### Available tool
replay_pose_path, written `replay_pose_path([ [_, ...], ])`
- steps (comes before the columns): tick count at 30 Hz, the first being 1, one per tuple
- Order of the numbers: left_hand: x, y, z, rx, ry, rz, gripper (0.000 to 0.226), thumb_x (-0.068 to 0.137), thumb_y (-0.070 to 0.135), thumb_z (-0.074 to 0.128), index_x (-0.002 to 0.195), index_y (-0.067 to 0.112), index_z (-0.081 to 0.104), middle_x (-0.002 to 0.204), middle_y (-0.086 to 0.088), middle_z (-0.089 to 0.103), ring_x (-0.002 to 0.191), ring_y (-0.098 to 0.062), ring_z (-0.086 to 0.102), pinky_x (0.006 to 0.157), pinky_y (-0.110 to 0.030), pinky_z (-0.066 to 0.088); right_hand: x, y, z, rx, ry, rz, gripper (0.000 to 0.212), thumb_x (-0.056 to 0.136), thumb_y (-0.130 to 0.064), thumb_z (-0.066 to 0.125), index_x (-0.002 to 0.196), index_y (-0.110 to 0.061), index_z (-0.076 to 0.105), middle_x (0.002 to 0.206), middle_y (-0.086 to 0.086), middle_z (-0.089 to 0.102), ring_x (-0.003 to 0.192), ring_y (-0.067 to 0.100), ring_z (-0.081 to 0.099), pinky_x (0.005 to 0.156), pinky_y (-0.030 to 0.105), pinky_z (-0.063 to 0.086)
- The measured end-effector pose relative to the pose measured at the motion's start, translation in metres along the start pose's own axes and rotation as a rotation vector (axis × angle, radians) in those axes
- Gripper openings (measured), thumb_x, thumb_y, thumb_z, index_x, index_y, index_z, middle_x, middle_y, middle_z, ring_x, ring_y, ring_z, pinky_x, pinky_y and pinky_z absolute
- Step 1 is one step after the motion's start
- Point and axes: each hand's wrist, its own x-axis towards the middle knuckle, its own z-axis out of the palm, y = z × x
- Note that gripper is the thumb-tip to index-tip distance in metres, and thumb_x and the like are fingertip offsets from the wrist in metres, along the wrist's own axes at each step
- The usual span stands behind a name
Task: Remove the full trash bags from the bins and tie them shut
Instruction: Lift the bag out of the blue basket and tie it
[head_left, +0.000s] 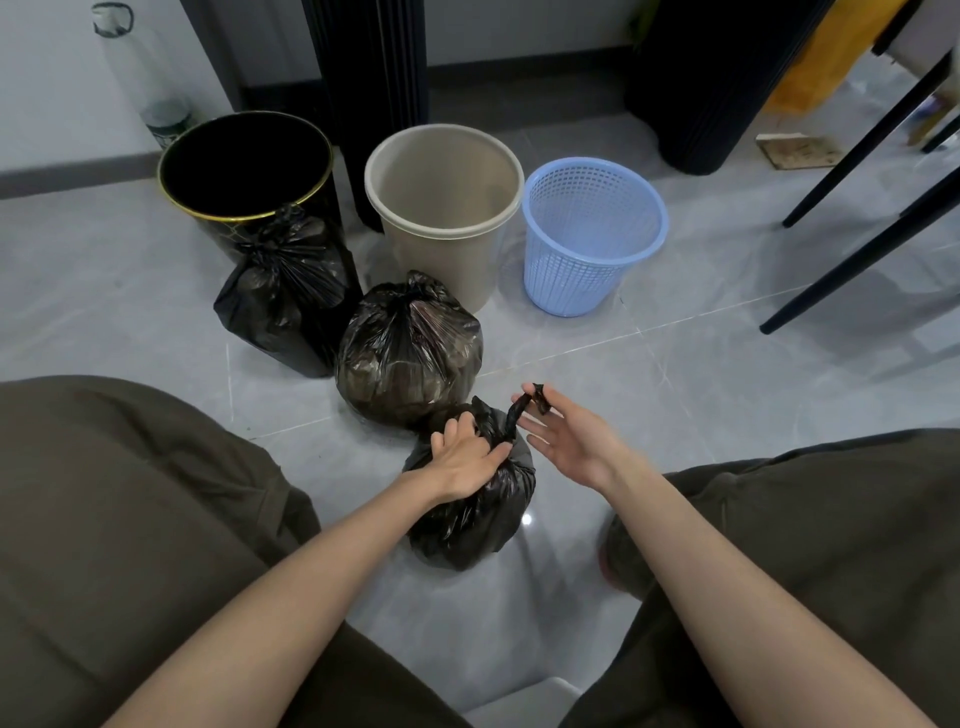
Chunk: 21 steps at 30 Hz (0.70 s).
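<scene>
1. The nearest bag (472, 514), black and bulging, sits on the grey tiled floor (727, 364) between the person's knees, out of any bin; its mouth is gathered into a neck.
2. The left hand (465, 457) lies on top of that bag with fingers spread and fairly straight, pressing the plastic down; its thumb rests against the base of the neck.
3. The right hand (566, 441) is held palm up just beside the bag; a twisted tail (514, 418) of plastic rises from the neck and is caught at its fingertips, pinched or looped there (which of the two I cannot tell), while the other fingers are extended.
4. The middle bag (408, 353) stands just beyond the nearest one and touches it; its top is knotted shut.
5. The far bag (280, 296) is also knotted; it leans against the front of the black bin (244, 166), which has a gold rim.
6. The beige bin (444, 208) stands to the right of the black one, unlined; the blue basket (592, 239), with mesh walls, stands beside it, also unlined.
7. Black chair legs (857, 260) slant in at the right; dark pleated curtains (374, 78) hang behind the bins.
</scene>
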Motion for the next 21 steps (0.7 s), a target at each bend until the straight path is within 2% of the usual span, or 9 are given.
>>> replay_pose_path([
  [3,-0.002,0.003,-0.003,-0.021,-0.010,-0.022,0.060,0.100,0.044,0.025,0.113,-0.004,0.058,0.144,-0.011,0.020,0.131,-0.031,0.019,0.109,-0.039,0.016,0.000,0.004,-0.004,0.009,0.006,-0.009,0.023,0.098,-0.030,0.044,0.116,-0.030,0.058,0.126,-0.005,0.060,0.121,0.017,0.052,0.106,0.032,0.033],
  [6,-0.002,0.002,-0.004,-0.023,0.005,-0.034,0.060,0.100,0.044,0.026,0.120,-0.005,0.054,0.151,-0.014,0.015,0.135,-0.031,0.016,0.110,-0.039,0.014,0.001,0.007,-0.006,-0.036,0.081,0.005,0.010,0.095,-0.018,0.047,0.096,-0.020,0.057,0.132,0.001,0.057,0.117,0.019,0.051,0.088,0.027,0.042],
  [8,-0.002,0.002,-0.006,-0.032,0.007,-0.044,0.060,0.100,0.044,0.027,0.127,-0.004,0.049,0.152,-0.014,0.012,0.136,-0.031,0.015,0.111,-0.039,0.014,0.003,0.011,-0.005,-0.224,0.136,0.007,0.012,0.091,-0.017,0.056,0.102,-0.018,0.060,0.132,0.001,0.056,0.112,0.018,0.050,0.088,0.025,0.040],
  [10,-0.003,0.003,-0.009,-0.026,0.020,-0.034,0.057,0.099,0.044,0.028,0.133,0.001,0.045,0.149,-0.014,0.017,0.133,-0.031,0.018,0.109,-0.038,0.016,0.003,0.012,0.000,-0.378,0.121,-0.052,0.033,0.089,-0.014,0.061,0.121,-0.013,0.059,0.121,-0.001,0.059,0.102,0.009,0.055,0.083,0.012,0.040],
  [12,-0.004,0.004,-0.010,-0.010,0.029,-0.017,0.055,0.099,0.046,0.028,0.136,0.008,0.042,0.142,-0.012,0.025,0.127,-0.030,0.023,0.105,-0.037,0.020,0.005,0.013,0.005,-0.494,0.076,-0.131,0.031,0.089,-0.013,0.062,0.119,-0.009,0.064,0.109,0.001,0.067,0.086,-0.001,0.060,0.065,0.000,0.042],
  [15,-0.006,0.006,-0.011,-0.001,0.011,-0.025,0.056,0.099,0.045,0.027,0.135,0.006,0.044,0.138,-0.010,0.027,0.125,-0.031,0.025,0.103,-0.037,0.022,0.006,0.015,0.007,-0.657,0.104,-0.223,0.021,0.086,-0.020,0.067,0.104,-0.011,0.073,0.100,0.002,0.072,0.086,0.005,0.062,0.066,0.003,0.045],
  [17,-0.006,0.006,-0.010,0.016,0.020,-0.019,0.055,0.099,0.045,0.027,0.136,0.008,0.043,0.138,-0.010,0.028,0.125,-0.031,0.025,0.103,-0.037,0.022,0.008,0.018,0.006,-0.626,0.104,-0.233,0.011,0.086,-0.020,0.068,0.085,-0.013,0.076,0.080,0.003,0.070,0.076,0.010,0.058,0.066,0.012,0.046],
  [19,-0.004,0.005,-0.009,0.019,0.017,-0.003,0.053,0.098,0.046,0.028,0.137,0.013,0.043,0.141,-0.011,0.027,0.126,-0.030,0.024,0.103,-0.037,0.021,0.008,0.021,0.007,-0.565,0.121,-0.253,0.021,0.089,-0.018,0.064,0.070,-0.013,0.071,0.063,-0.002,0.062,0.064,0.009,0.052,0.056,0.012,0.043],
  [21,-0.001,0.003,-0.006,-0.002,-0.002,-0.007,0.054,0.098,0.048,0.029,0.139,0.016,0.041,0.146,-0.012,0.022,0.131,-0.031,0.022,0.105,-0.037,0.019,0.009,0.023,0.008,-0.466,0.142,-0.230,0.018,0.092,-0.017,0.059,0.082,-0.009,0.072,0.071,0.002,0.064,0.065,0.007,0.054,0.054,0.006,0.044],
])
